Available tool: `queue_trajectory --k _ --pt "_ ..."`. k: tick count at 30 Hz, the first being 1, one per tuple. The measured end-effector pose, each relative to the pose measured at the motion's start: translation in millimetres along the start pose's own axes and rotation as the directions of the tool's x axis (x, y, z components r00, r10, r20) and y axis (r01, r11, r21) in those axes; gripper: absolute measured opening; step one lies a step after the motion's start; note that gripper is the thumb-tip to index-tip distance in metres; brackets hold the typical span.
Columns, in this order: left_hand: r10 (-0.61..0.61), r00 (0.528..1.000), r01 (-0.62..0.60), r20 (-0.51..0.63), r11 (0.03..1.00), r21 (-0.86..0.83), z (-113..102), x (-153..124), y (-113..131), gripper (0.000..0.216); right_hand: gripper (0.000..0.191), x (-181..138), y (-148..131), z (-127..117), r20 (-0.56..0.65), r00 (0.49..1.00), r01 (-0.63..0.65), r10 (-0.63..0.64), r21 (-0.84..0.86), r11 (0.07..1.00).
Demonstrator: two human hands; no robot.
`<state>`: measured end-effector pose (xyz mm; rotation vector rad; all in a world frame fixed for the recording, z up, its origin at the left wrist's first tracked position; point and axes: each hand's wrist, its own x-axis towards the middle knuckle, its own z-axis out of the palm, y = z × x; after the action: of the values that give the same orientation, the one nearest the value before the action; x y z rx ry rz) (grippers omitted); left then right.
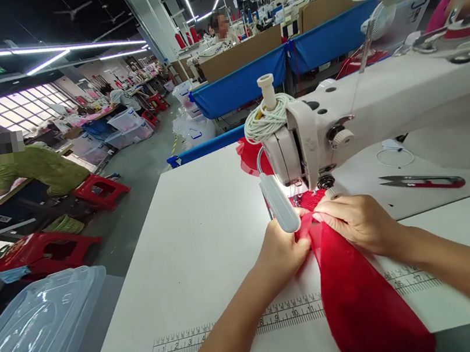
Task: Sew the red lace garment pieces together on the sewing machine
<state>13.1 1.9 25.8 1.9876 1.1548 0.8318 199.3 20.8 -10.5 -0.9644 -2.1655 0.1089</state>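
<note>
Red sheer fabric [358, 293] runs from the needle area of a white sewing machine [382, 95] down over the table's front edge. My left hand [283, 245] pinches its left edge just in front of the presser foot, partly covered by a white lamp [280, 201]. On the other side, my right hand [358, 219] grips the same cloth between thumb and fingers, close to the left hand. Behind the machine head lies more red fabric [252, 156]. The needle tip itself is hard to make out.
Thread snips [423, 180] lie right of my right hand on the white table [192, 241], which has a printed ruler along its front. A lidded plastic bin [43, 340] stands at left, near red stools [47, 251]. A person in a green top [45, 166] sits beyond.
</note>
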Motion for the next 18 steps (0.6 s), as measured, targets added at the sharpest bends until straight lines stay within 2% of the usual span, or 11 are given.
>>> queue_trajectory --k 4,8,11,15,18 --pt "-0.005 0.999 0.010 -0.046 0.994 0.109 6.1 -1.5 -9.6 0.016 0.027 -0.8 -1.2 -1.3 0.027 0.999 0.046 -0.047 0.032 0.998" --pt "0.098 0.995 -0.097 0.004 0.970 0.221 4.3 -2.2 -18.7 0.017 0.026 -0.9 -1.0 -3.8 0.044 0.994 0.098 -0.099 0.025 0.995" --pt "0.165 0.986 -0.166 0.029 0.938 0.304 1.2 -4.7 -19.9 0.021 0.022 -2.1 2.6 -7.3 0.101 0.981 0.170 -0.168 -0.009 0.985" --pt "0.239 0.970 -0.227 0.035 0.853 0.470 2.7 -10.0 -19.5 0.024 0.015 -5.9 9.1 -12.4 0.151 0.969 0.213 -0.195 -0.111 0.971" --pt "0.304 0.952 -0.265 0.046 0.737 0.621 7.9 -13.4 -21.4 0.027 0.033 -8.0 11.0 -14.3 0.156 0.972 0.197 -0.176 -0.135 0.971"
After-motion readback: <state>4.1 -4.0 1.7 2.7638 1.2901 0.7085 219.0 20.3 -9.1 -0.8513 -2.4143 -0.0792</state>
